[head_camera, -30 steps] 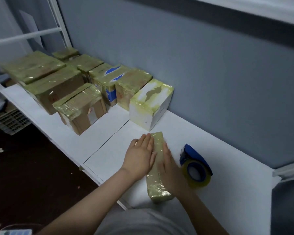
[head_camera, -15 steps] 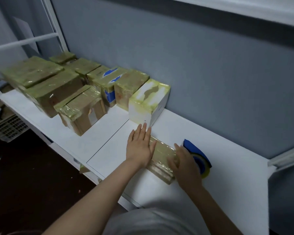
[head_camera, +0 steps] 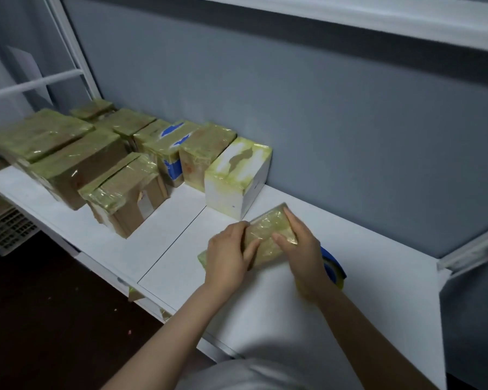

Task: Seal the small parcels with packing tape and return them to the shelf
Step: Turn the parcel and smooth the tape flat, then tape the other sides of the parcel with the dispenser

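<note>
A white shelf (head_camera: pixel 175 249) carries a row of taped parcels (head_camera: pixel 96 164) running toward 10 o'clock from a white box (head_camera: pixel 237 175). At the box's 5 o'clock, the left hand (head_camera: pixel 228 254) and right hand (head_camera: pixel 304 249) both clasp the small wrapped parcel (head_camera: pixel 268 235), tilted between them: left at its 8 o'clock end, right at 3 o'clock. The tape dispenser (head_camera: pixel 334 267) shows just behind the right hand.

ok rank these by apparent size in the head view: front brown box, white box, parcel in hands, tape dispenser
1. front brown box
2. white box, only slightly smaller
3. parcel
4. tape dispenser, mostly hidden behind the right hand, so unsure
</note>
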